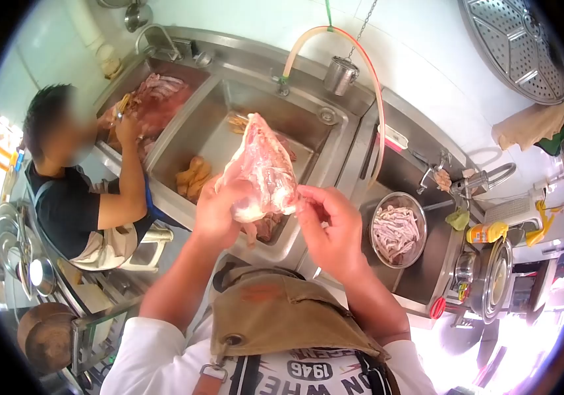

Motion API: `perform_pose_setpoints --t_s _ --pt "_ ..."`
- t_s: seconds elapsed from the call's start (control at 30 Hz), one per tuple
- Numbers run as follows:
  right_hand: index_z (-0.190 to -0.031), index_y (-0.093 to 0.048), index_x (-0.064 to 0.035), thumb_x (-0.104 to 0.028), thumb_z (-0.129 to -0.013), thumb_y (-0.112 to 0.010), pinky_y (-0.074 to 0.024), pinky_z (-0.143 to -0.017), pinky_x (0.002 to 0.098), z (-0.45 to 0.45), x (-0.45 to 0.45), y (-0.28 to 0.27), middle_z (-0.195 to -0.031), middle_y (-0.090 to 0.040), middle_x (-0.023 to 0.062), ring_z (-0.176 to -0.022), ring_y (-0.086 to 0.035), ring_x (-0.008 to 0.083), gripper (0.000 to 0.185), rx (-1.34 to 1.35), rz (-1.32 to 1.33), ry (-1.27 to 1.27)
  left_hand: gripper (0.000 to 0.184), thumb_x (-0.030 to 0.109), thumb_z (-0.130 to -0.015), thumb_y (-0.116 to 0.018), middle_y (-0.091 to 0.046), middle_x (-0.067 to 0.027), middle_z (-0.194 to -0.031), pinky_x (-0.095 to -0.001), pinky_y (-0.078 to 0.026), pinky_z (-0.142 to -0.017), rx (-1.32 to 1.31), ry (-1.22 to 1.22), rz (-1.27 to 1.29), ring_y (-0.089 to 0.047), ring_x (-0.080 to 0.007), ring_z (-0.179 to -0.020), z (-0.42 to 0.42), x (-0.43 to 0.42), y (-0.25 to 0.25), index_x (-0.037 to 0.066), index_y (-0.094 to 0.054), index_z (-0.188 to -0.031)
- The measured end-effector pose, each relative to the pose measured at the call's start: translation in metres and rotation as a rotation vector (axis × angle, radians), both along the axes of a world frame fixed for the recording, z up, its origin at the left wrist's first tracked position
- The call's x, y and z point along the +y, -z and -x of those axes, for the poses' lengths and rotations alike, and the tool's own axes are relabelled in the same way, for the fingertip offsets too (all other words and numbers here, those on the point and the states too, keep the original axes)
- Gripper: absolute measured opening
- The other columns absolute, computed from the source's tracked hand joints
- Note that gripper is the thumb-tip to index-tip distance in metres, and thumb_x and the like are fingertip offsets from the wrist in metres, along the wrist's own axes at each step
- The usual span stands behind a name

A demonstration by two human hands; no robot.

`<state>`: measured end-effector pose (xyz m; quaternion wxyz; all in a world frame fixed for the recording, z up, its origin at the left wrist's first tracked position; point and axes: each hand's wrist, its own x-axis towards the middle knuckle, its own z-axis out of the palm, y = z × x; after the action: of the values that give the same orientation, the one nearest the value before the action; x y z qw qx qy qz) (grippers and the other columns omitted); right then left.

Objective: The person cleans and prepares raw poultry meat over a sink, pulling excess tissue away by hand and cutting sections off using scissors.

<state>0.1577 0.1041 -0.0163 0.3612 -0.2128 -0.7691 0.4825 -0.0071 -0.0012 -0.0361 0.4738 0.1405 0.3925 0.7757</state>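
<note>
Presently we hold the meat [262,164] above the middle sink [203,138]. Our left hand [219,207] is closed around its side, and our right hand [328,227] pinches its lower edge. The steel sinks stand along a white wall [420,39]; a hose [366,56] arches over them. Inside the right sink [437,217] rests a bowl [397,199] of pale pieces [396,235]. Another person [74,204] is beside the left sink [190,71].

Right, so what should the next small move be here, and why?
Probably a gentle tug by the right hand at the raw carcass: that hand is at its lower right edge, while the left hand grips the opposite side.
</note>
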Motion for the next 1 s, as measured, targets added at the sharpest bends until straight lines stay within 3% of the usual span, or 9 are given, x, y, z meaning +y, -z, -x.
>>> perform_pose_setpoints --t_s 0.17,0.5,0.8,1.0 --pt "-0.108 -0.066 -0.0029 -0.007 -0.087 -0.068 -0.0491 -0.058 0.0329 0.008 0.001 -0.007 -0.09 -0.061 0.011 -0.067 -0.06 0.0233 0.022 -0.037 -0.316 0.11 0.049 0.005 -0.08 -0.059 -0.066 -0.0134 -0.114 -0.0375 -0.05 -0.093 0.073 -0.006 -0.026 -0.065 -0.0239 -0.103 -0.004 0.0 0.007 -0.005 -0.054 -0.127" --pt "-0.11 -0.067 -0.0032 -0.001 -0.077 -0.071 -0.0458 -0.058 0.0367 0.02 0.005 0.005 -0.09 -0.059 0.0112 -0.07 -0.057 0.0264 0.033 0.074 -0.655 0.26 0.053 -0.003 -0.077 -0.054 -0.061 -0.0123 -0.125 -0.036 -0.045 -0.099 0.15 -0.019 -0.136 -0.059 -0.0232 -0.115 -0.019 0.009 0.002 -0.004 -0.052 -0.129" --pt "-0.11 -0.067 -0.0038 0.001 -0.074 -0.068 -0.0459 -0.06 0.04 0.021 0.011 0.02 -0.088 -0.059 0.0114 -0.073 -0.058 0.0304 0.036 0.117 -0.66 0.278 0.053 -0.004 -0.077 -0.054 -0.061 -0.0114 -0.124 -0.0336 -0.045 -0.099 0.214 -0.052 -0.08 -0.059 -0.0219 -0.115 -0.025 0.017 0.009 -0.004 -0.052 -0.129" --pt "-0.109 -0.061 -0.0038 -0.004 -0.08 -0.065 -0.0461 -0.059 0.0442 0.018 0.006 0.009 -0.086 -0.061 0.0149 -0.071 -0.06 0.0351 0.029 -0.063 -0.386 0.191 0.049 -0.003 -0.077 -0.055 -0.063 -0.0099 -0.119 -0.0325 -0.046 -0.097 0.267 -0.064 -0.076 -0.06 -0.0203 -0.11 -0.027 0.02 0.012 -0.004 -0.055 -0.126"
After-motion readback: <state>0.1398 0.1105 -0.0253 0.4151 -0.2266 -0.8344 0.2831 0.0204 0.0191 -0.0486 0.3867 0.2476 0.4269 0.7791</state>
